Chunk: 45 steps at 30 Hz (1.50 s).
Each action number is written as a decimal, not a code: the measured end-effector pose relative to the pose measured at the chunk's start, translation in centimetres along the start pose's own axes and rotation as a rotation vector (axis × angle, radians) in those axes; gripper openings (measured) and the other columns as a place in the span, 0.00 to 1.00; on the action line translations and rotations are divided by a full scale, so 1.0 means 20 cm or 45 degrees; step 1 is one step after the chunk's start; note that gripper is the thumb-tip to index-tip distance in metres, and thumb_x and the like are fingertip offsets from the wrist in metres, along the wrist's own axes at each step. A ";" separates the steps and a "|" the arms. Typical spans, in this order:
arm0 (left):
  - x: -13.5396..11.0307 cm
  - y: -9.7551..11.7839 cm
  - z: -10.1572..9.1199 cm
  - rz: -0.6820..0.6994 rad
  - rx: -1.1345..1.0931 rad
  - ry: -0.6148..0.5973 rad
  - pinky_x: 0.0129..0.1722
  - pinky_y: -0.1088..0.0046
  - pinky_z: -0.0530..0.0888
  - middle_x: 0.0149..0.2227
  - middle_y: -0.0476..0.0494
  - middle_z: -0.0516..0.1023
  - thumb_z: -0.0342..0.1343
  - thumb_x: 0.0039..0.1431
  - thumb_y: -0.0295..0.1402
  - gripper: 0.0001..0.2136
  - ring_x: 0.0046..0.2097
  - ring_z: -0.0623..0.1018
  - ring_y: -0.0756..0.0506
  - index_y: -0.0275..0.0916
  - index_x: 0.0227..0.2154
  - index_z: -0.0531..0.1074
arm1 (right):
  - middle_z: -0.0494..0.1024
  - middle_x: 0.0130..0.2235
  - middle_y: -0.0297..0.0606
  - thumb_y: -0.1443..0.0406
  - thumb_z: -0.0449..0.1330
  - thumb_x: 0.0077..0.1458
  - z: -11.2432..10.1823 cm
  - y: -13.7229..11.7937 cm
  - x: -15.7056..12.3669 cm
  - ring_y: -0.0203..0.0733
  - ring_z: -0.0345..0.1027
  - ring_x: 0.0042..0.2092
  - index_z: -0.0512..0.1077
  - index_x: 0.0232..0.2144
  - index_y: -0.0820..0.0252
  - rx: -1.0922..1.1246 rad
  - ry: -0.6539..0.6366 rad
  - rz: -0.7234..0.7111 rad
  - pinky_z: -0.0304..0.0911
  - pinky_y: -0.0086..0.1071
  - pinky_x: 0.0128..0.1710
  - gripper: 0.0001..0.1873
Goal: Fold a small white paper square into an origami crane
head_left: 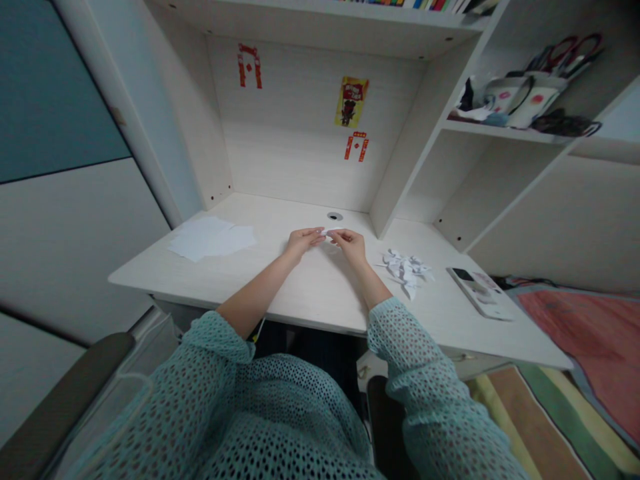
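Note:
Between my two hands, above the middle of the desk, is a small piece of white paper (326, 232). My left hand (303, 241) pinches its left end, and my right hand (350, 244) pinches the right end with curled fingers. The fingers hide much of the paper, so its exact shape does not show. To the right of my right hand lies a pile of folded white paper pieces (406, 268). Left of my left hand, flat white paper sheets (213, 238) overlap on the desk.
A phone (480, 293) lies on the white desk (310, 293) near its right end. Behind my hands is a round cable hole (335, 217). Cups with scissors and pens (535, 97) stand on a shelf at upper right. A chair armrest (75, 400) is at lower left.

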State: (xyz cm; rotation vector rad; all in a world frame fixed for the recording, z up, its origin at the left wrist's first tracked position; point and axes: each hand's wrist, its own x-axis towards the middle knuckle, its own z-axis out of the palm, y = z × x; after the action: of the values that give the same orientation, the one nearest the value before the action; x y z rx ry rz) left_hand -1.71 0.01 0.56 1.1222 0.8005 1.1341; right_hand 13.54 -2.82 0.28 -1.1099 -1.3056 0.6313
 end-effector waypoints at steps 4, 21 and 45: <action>-0.02 0.02 0.01 -0.016 -0.008 -0.010 0.45 0.70 0.71 0.37 0.37 0.80 0.61 0.51 0.33 0.13 0.44 0.78 0.44 0.35 0.39 0.76 | 0.78 0.28 0.39 0.51 0.63 0.41 0.00 0.00 0.00 0.38 0.69 0.28 0.77 0.29 0.61 0.006 -0.008 0.000 0.62 0.31 0.29 0.19; 0.00 0.01 0.00 0.022 0.041 -0.025 0.46 0.69 0.72 0.36 0.38 0.80 0.61 0.50 0.33 0.12 0.41 0.79 0.45 0.34 0.38 0.76 | 0.78 0.28 0.39 0.51 0.62 0.42 0.00 0.01 0.00 0.38 0.69 0.28 0.77 0.28 0.61 0.004 -0.015 -0.004 0.62 0.31 0.29 0.19; -0.02 0.03 0.02 0.099 0.047 0.020 0.49 0.66 0.71 0.35 0.39 0.80 0.65 0.43 0.32 0.13 0.38 0.79 0.46 0.34 0.33 0.77 | 0.79 0.31 0.40 0.51 0.63 0.40 0.01 -0.06 -0.02 0.38 0.69 0.28 0.76 0.27 0.60 0.048 -0.003 0.032 0.64 0.31 0.28 0.18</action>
State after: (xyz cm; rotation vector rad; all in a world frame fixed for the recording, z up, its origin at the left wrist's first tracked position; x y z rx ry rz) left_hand -1.64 -0.45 1.14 1.1851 0.7980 1.1984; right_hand 12.89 -3.64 1.17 -1.0966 -1.2780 0.6737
